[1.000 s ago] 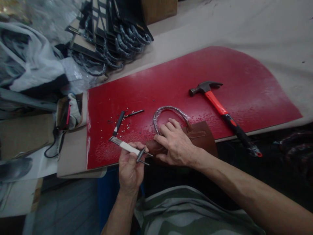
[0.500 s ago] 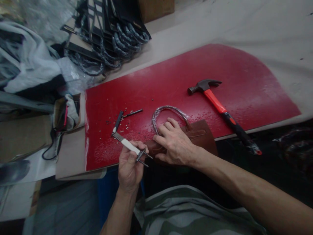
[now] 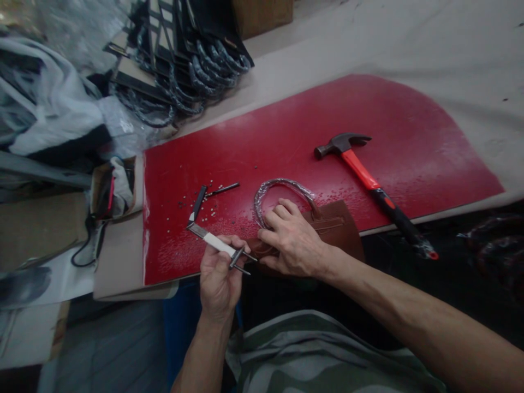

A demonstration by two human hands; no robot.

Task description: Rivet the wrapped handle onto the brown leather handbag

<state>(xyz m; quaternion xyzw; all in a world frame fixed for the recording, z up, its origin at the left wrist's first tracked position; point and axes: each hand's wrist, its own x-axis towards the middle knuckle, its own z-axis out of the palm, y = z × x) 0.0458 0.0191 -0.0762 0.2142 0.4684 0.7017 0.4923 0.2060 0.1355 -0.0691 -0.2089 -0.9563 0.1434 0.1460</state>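
The board (image 3: pixel 282 136) before me is deep red, sprinkled toward 9 o'clock with black and pale specks (image 3: pixel 207 214). At 4 o'clock sits a brown bag (image 3: pixel 346 221); at 3, a hammer (image 3: pixel 364 174) with a dark grey head and an orange-red and black handle. The tool (image 3: pixel 216 243) at 8 is white and steel-grey. At 11 I see black bags (image 3: pixel 158 46) with cream patches; at 5, a shirt (image 3: pixel 327 360) in wavy green and pale grey.

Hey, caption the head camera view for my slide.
Left hand holding a white-and-metal tool, right hand on a brown handled bag, hammer overhanging a red board.
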